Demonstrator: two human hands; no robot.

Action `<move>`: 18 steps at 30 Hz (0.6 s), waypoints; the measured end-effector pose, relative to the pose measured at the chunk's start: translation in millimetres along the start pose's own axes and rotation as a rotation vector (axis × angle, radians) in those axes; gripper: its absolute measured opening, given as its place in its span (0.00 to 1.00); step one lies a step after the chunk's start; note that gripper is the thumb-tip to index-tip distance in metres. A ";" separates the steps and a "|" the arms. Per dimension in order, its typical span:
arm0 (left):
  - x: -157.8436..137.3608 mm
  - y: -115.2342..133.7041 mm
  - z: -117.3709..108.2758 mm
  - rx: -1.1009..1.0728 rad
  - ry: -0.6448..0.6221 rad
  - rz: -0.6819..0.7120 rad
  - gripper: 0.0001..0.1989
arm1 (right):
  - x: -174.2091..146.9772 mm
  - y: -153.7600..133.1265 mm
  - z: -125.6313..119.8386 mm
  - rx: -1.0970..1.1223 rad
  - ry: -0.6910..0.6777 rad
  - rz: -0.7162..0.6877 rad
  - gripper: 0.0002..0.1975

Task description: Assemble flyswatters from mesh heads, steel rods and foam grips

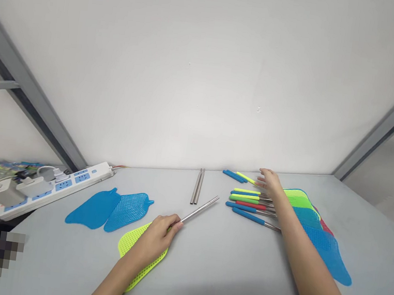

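Note:
My left hand [160, 234] is closed where a bare metal rod [202, 209] meets the yellow-green perforated head [144, 274] of a fly swatter. The rod points up and to the right, with no coloured sleeve on its end. At the back right, my right hand [269, 181] reaches out with fingers apart, beside a yellow handle sleeve [246, 178] and blue handle sleeves [234, 176]. Below it lie several finished-looking swatters with coloured handles [249, 215], their heads [329, 251] stacked to the right. My right forearm hides part of their rods.
Two blue swatter heads [95, 209] lie at the left. Two loose metal rods [197, 186] lie near the wall at mid-table. A white power strip [63, 187] with plugs runs along the left edge of the grey table [201, 275]. Metal frame posts stand at both sides.

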State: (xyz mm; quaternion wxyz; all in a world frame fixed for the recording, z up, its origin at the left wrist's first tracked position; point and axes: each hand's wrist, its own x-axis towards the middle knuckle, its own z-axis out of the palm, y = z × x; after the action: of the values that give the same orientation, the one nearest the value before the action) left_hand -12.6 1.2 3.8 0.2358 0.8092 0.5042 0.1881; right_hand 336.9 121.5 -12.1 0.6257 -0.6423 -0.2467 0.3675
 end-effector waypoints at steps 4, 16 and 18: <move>-0.4 1.0 -0.8 -0.013 -0.012 -0.016 0.17 | -1.3 4.4 4.4 -0.043 -0.068 0.033 0.08; -1.3 -0.4 -0.1 -0.030 -0.011 -0.039 0.16 | -3.2 -3.5 3.3 -0.105 -0.076 0.004 0.07; -1.2 -1.1 0.1 -0.027 -0.009 -0.035 0.16 | -4.7 -12.4 1.8 -0.106 -0.071 -0.030 0.08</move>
State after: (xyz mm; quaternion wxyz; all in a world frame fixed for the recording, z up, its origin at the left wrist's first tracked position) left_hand -13.8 0.5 3.0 0.2525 0.7977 0.5147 0.1869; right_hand 334.4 120.1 1.0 0.5869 -0.6575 -0.2974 0.3671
